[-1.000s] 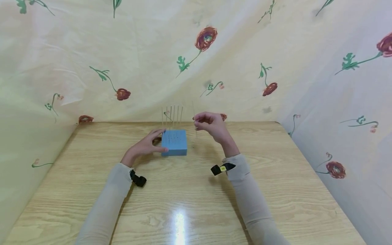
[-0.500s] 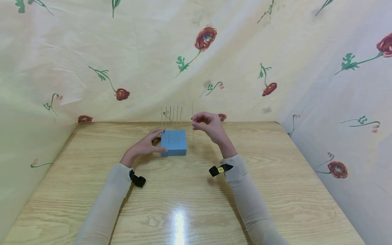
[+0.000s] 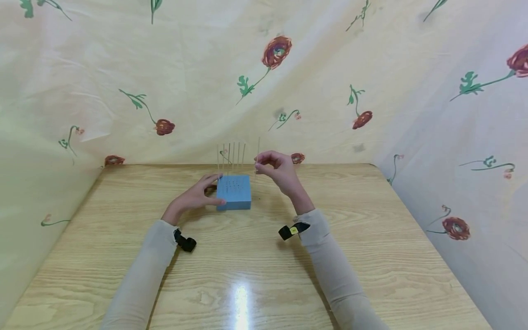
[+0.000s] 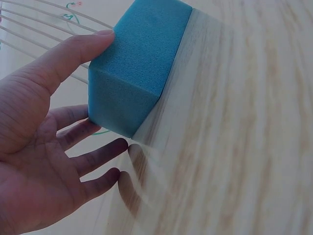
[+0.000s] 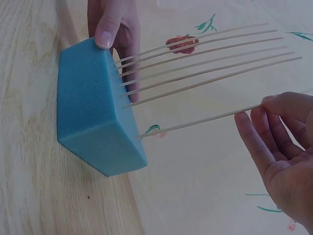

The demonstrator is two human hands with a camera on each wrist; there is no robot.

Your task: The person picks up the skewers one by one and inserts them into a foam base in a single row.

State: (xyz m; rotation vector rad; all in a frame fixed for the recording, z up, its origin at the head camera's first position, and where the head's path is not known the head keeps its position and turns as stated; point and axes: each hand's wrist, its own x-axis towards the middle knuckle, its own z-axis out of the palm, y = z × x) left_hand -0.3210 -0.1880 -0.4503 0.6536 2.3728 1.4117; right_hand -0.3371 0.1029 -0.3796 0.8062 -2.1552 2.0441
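Observation:
A blue foam block (image 3: 233, 192) with small holes in its top lies on the table. My left hand (image 3: 197, 192) grips its left side; in the left wrist view, the thumb presses the edge of the block's top and fingers reach around the far side. Several thin wooden skewers (image 5: 210, 82) stand in a row along the block's back. Just right of the block, my right hand (image 3: 281, 172) pinches another skewer (image 5: 205, 120) between thumb and fingertips, near upright. Its lower end meets the block's outline in the right wrist view; whether it touches the foam, I cannot tell.
The wood-grain table (image 3: 231, 256) runs back to a flower-printed cloth (image 3: 198, 68) hanging behind it and along the sides. Black cameras sit on the left wrist (image 3: 187, 244) and right wrist (image 3: 287, 231). A small dark speck (image 5: 88, 197) lies on the table near the block.
My right hand has moved slightly left with its skewer, closer to the block, and the skewer's tilt has changed a little. The left hand and the block have stayed in place.

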